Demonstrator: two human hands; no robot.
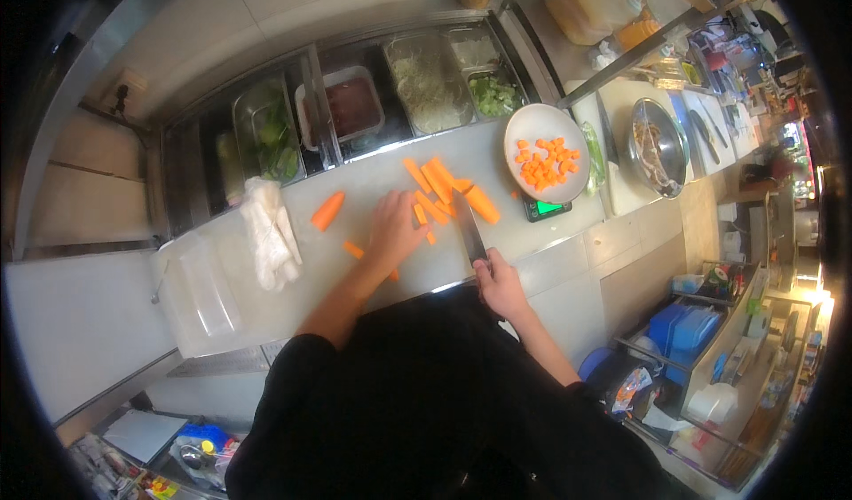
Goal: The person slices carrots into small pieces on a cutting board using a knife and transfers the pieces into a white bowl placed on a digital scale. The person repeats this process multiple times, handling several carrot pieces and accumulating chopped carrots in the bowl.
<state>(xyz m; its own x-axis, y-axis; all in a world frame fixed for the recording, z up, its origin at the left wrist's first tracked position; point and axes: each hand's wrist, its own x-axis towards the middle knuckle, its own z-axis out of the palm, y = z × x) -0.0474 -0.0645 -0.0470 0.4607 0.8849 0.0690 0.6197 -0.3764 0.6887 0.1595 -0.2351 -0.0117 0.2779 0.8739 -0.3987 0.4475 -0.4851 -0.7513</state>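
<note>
My right hand grips the handle of a kitchen knife. The blade points away from me, and its tip is among cut carrot pieces. My left hand is low over the white cutting board, fingers bent, beside some thin carrot sticks. Whether its fingertips pinch a stick is hidden. A tapered carrot chunk lies left of that hand, with a small carrot strip nearer me. Diced carrot sits in a round white plate on a digital scale.
Behind the board, metal pans hold leafy greens, shredded food and chopped greens. A crumpled white cloth and a clear plastic container are at left. A steel bowl stands at right, near another knife.
</note>
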